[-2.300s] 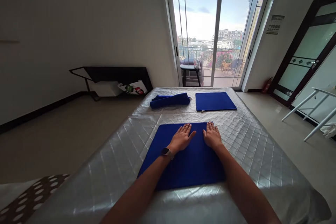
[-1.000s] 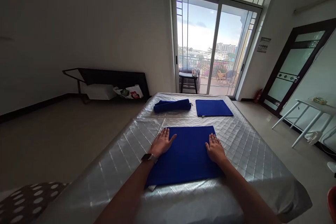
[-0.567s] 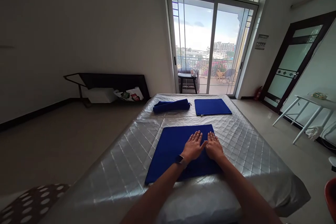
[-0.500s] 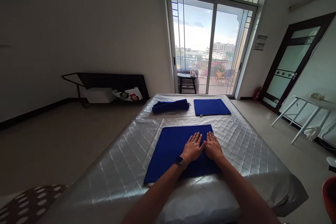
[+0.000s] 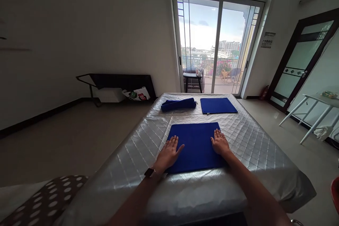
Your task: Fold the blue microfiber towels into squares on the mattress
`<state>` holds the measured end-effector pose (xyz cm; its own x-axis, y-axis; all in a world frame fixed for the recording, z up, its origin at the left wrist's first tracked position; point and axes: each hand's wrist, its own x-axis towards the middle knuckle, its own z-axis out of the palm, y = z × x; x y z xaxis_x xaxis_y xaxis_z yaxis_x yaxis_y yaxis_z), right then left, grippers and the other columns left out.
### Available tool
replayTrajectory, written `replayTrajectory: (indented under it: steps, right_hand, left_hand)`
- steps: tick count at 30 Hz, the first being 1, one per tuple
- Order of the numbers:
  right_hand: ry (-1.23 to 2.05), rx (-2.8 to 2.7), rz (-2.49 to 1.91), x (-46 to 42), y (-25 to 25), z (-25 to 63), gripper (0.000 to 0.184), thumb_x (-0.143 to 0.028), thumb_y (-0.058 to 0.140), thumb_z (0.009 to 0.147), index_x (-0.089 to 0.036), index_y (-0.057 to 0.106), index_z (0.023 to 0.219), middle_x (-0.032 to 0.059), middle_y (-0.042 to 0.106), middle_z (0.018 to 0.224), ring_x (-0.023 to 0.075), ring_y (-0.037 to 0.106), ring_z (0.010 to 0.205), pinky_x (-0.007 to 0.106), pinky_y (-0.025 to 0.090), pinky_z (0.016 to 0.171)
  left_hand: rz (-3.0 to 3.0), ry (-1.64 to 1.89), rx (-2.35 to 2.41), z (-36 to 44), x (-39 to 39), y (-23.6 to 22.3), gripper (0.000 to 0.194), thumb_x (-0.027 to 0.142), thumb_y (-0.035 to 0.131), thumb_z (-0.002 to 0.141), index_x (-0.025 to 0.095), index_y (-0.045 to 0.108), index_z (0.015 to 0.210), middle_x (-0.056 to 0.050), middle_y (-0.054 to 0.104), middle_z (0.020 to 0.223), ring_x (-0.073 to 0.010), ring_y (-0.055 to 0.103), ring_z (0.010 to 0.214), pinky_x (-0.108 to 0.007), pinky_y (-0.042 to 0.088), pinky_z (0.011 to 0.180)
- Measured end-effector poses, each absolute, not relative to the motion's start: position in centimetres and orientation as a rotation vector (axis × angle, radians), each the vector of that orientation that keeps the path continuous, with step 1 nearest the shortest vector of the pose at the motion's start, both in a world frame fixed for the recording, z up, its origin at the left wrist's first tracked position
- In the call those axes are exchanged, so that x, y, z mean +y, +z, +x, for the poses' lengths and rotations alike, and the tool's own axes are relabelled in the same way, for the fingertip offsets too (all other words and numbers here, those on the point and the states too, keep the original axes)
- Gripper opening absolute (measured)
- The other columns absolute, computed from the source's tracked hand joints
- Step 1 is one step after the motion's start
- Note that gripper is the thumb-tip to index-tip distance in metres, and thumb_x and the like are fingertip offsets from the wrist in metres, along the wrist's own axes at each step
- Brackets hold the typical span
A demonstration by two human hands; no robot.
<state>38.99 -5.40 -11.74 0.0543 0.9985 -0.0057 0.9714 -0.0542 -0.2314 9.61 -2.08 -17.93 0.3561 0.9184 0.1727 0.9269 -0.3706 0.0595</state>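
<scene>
A folded blue cloth [image 5: 197,144] lies flat on a mattress in silver quilted cover [image 5: 251,148]. My left hand [image 5: 168,154] rests palm down on the cloth's left edge, fingers stretched out, a watch on that wrist. My right hand [image 5: 219,142] lies flat on the cloth's right edge, fingers also spread. Neither hand grips anything. Farther back on the mattress sit a rolled blue cloth [image 5: 178,104] on the left and a flat folded blue cloth [image 5: 217,105] on the right.
A glass sliding door [image 5: 215,42] opens onto a balcony beyond the mattress. A dark low shelf [image 5: 116,83] stands at the left wall. White table legs [image 5: 309,113] are at the right. A dotted brown cushion [image 5: 45,201] lies at the lower left.
My left hand has slid from beside the right hand out to the cloth's left edge. The cloth now looks narrower than in the earliest frame. The right hand stayed at the right edge.
</scene>
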Motion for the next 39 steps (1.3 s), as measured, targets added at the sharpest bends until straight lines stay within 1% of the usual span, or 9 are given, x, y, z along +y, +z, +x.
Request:
replayTrajectory:
  steps: [4,10,16,19,21,25,30,34,39]
  right_hand:
    - [0.260,-2.053,-2.161,-7.5,-11.6,39.0,0.062,-0.034,0.025,0.104,-0.007,0.020,0.160,0.0134,0.017,0.166,0.0213,0.012,0.155,0.041,0.011,0.125]
    - [0.308,-2.070,-2.164,-12.1,-12.8,39.0,0.065,-0.041,0.024,0.106,-0.005,0.020,0.159,0.0146,0.019,0.166,0.0209,0.015,0.155,0.040,0.013,0.125]
    - [0.334,-2.016,-2.165,-12.5,-12.8,38.8,0.066,-0.042,0.025,0.105,-0.004,0.021,0.159,0.0151,0.017,0.166,0.0217,0.012,0.155,0.041,0.012,0.126]
    - [0.351,-2.017,-2.145,-12.4,-12.8,38.7,0.066,-0.043,0.024,0.105,-0.004,0.021,0.159,0.0147,0.017,0.166,0.0215,0.011,0.155,0.041,0.011,0.126]
    - [0.356,-2.011,-2.133,-12.4,-13.0,38.7,0.066,-0.043,0.025,0.105,-0.004,0.021,0.159,0.0150,0.018,0.166,0.0217,0.011,0.155,0.041,0.010,0.125]
    - [0.340,-2.008,-2.119,-12.5,-13.3,38.7,0.066,-0.043,0.025,0.105,-0.004,0.023,0.159,0.0150,0.019,0.166,0.0227,0.013,0.155,0.041,0.011,0.125]
    - [0.342,-2.044,-2.133,-12.5,-13.2,38.8,0.062,-0.031,0.027,0.102,-0.007,0.021,0.160,0.0117,0.018,0.166,0.0204,0.011,0.155,0.039,0.010,0.125]
    - [0.368,-2.020,-2.144,-12.4,-12.9,38.7,0.065,-0.038,0.025,0.103,-0.005,0.021,0.159,0.0125,0.016,0.166,0.0210,0.011,0.155,0.039,0.010,0.125]
    - [0.372,-2.004,-2.145,-12.4,-13.0,38.5,0.066,-0.043,0.023,0.104,-0.007,0.021,0.160,0.0118,0.016,0.167,0.0210,0.011,0.156,0.039,0.008,0.125]
  left_hand:
    - [-2.551,-0.247,-1.745,10.1,-2.4,-17.5,0.083,0.062,0.018,0.100,0.001,0.037,0.152,-0.020,0.034,0.161,-0.0294,0.030,0.151,-0.045,0.026,0.123]
    - [-2.527,-0.319,-1.759,10.1,-2.2,-18.1,0.082,0.064,0.023,0.098,0.005,0.040,0.152,-0.018,0.038,0.159,-0.0312,0.031,0.150,-0.048,0.027,0.123]
    - [-2.539,-0.291,-1.706,9.2,-1.9,-18.9,0.077,0.060,0.021,0.100,0.007,0.041,0.151,-0.018,0.038,0.160,-0.0298,0.031,0.151,-0.048,0.026,0.123]
    - [-2.517,-0.244,-1.702,9.6,-1.9,-18.3,0.077,0.058,0.020,0.101,0.005,0.041,0.151,-0.020,0.039,0.159,-0.0310,0.033,0.150,-0.050,0.027,0.123]
    - [-2.500,-0.271,-1.698,11.5,-2.4,-17.5,0.076,0.057,0.019,0.101,0.005,0.040,0.152,-0.020,0.039,0.159,-0.0310,0.033,0.149,-0.050,0.028,0.122]
    - [-2.692,-0.395,-1.453,19.2,-4.6,-16.5,0.067,0.052,0.017,0.104,0.013,0.036,0.155,-0.014,0.037,0.161,-0.0258,0.030,0.151,-0.047,0.030,0.122]
    - [-2.872,-0.407,-1.219,25.8,-6.5,-16.8,0.063,0.050,0.017,0.105,0.018,0.033,0.157,-0.011,0.037,0.161,-0.0236,0.029,0.152,-0.047,0.028,0.124]
    - [-2.844,-0.325,-1.322,22.8,-6.3,-17.2,0.064,0.052,0.016,0.104,0.019,0.035,0.156,-0.009,0.034,0.163,-0.0235,0.027,0.152,-0.046,0.027,0.124]
    - [-2.638,-0.212,-1.714,13.3,-6.0,-18.0,0.071,0.056,0.017,0.103,0.011,0.036,0.155,-0.013,0.032,0.163,-0.0268,0.026,0.152,-0.047,0.028,0.123]
